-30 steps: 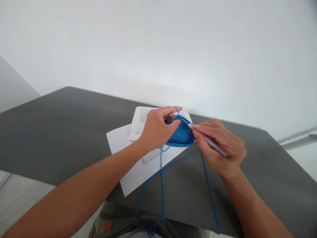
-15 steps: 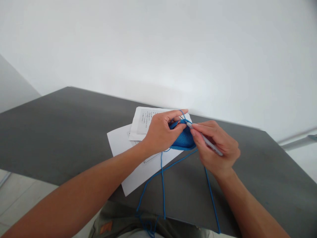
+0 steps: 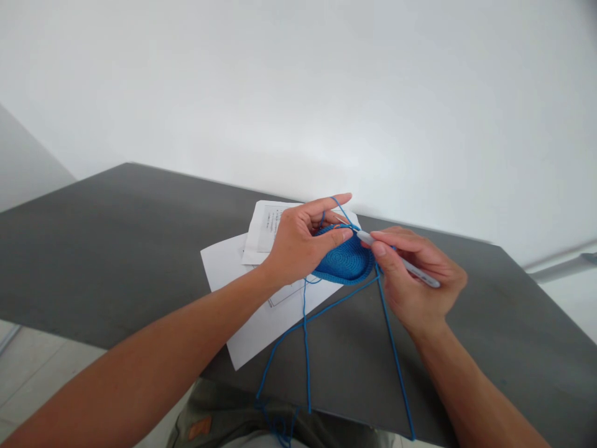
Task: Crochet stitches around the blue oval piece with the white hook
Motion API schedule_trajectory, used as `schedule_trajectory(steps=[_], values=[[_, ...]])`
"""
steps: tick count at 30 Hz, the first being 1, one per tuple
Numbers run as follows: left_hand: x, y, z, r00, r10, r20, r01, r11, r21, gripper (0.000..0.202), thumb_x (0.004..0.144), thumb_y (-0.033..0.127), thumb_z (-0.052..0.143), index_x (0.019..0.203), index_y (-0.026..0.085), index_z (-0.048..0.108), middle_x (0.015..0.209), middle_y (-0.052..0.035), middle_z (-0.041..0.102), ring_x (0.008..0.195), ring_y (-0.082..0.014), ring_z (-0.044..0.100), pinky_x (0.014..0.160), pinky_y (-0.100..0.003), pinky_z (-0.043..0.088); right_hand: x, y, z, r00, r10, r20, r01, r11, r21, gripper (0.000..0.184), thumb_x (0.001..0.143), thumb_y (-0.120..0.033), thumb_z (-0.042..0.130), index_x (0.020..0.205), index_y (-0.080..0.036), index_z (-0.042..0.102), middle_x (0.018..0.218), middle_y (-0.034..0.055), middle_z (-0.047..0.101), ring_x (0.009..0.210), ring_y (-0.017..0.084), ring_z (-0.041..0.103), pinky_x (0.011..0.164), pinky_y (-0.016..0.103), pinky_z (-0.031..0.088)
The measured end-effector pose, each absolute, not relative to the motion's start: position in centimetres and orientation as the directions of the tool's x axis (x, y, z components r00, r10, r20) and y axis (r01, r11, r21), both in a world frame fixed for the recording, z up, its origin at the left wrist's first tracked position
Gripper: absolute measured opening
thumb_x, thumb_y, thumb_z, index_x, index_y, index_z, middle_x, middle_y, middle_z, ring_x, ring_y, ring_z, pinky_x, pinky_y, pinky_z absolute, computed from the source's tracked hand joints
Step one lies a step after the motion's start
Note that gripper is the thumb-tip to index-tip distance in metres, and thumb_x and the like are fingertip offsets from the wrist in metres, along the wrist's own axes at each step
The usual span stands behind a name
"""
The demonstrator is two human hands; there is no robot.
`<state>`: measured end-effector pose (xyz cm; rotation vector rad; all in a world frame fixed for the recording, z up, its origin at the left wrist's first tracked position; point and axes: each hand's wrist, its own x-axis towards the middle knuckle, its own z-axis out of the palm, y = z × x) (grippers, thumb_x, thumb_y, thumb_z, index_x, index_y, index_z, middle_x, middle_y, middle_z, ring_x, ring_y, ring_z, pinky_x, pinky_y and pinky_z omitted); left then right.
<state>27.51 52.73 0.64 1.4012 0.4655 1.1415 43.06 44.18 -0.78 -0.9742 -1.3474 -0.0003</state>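
A round blue crochet piece (image 3: 342, 261) with a raised rim is held up over the table. My left hand (image 3: 305, 239) is closed on its upper left edge, thumb on the near side, with blue yarn (image 3: 342, 210) looped over the raised index finger. In my right hand (image 3: 415, 270) a crochet hook (image 3: 422, 274) with a grey handle is gripped like a pen. The hook's metal shaft points left and meets the top edge of the piece beside my left thumb. My lower right fingers are partly hidden behind the hand.
White printed sheets (image 3: 242, 330) lie under and behind the hands on the dark grey table (image 3: 140, 249). Strands of blue yarn (image 3: 306, 354) run down over the near edge to a tangle (image 3: 280, 429) on my lap. A white wall (image 3: 298, 93) stands behind the table.
My right hand and the hook have shifted right and slightly down, showing more of the crochet piece. My left index finger has risen, stretching the yarn loop.
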Motion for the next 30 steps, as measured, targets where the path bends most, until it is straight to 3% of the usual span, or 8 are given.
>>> schedule_trajectory(steps=[6,14,17,25,30], values=[[27.5,52.6,0.9,0.408,0.868,0.282,-0.337,-0.144,0.930,0.052,0.069,0.022,0.088,0.119,0.013,0.079,0.079,-0.0021,0.078,0.070,-0.0144,0.068,0.067,-0.027,0.052,42.9,44.3,-0.9,0.295,0.512,0.807,0.571,0.582,-0.579,0.013,0.088,-0.017,0.078,0.096,-0.026,0.081,0.083,0.0021,0.079,0.069,0.017,0.073,0.057,0.029,0.057],[27.4,52.6,1.6,0.465,0.872,0.150,-0.445,0.084,0.891,0.047,0.065,0.018,0.090,0.111,0.012,0.079,0.070,0.0016,0.074,0.061,-0.0094,0.061,0.058,-0.023,0.048,42.0,43.7,-0.6,-0.078,0.337,0.938,0.802,0.581,-0.142,0.042,0.084,0.000,0.074,0.121,-0.021,0.075,0.098,0.0107,0.077,0.085,0.024,0.072,0.073,0.042,0.061],[27.2,52.5,2.1,0.508,0.853,0.117,-0.480,0.168,0.861,0.044,0.063,0.015,0.091,0.106,0.013,0.080,0.068,0.0024,0.072,0.059,-0.0089,0.060,0.057,-0.023,0.049,42.0,43.6,-0.4,-0.141,0.287,0.947,0.822,0.567,-0.050,0.048,0.084,0.000,0.075,0.126,-0.024,0.072,0.101,0.0101,0.077,0.086,0.026,0.073,0.072,0.043,0.061],[26.6,52.8,2.4,0.569,0.814,0.116,-0.489,0.222,0.843,0.043,0.062,0.012,0.092,0.103,0.013,0.081,0.069,0.0018,0.072,0.062,-0.0102,0.063,0.059,-0.024,0.051,43.3,43.7,-0.3,-0.179,0.310,0.934,0.782,0.621,-0.057,0.051,0.085,-0.005,0.078,0.131,-0.026,0.071,0.105,0.0104,0.078,0.090,0.026,0.074,0.073,0.043,0.062],[26.8,53.0,2.0,0.519,0.840,0.158,-0.455,0.115,0.883,0.048,0.062,0.015,0.092,0.108,0.013,0.080,0.072,0.0006,0.074,0.065,-0.0122,0.065,0.062,-0.026,0.051,43.2,43.6,-0.3,-0.160,0.348,0.924,0.784,0.613,-0.096,0.051,0.087,-0.006,0.075,0.132,-0.027,0.071,0.104,0.0089,0.078,0.088,0.025,0.074,0.073,0.041,0.062]])
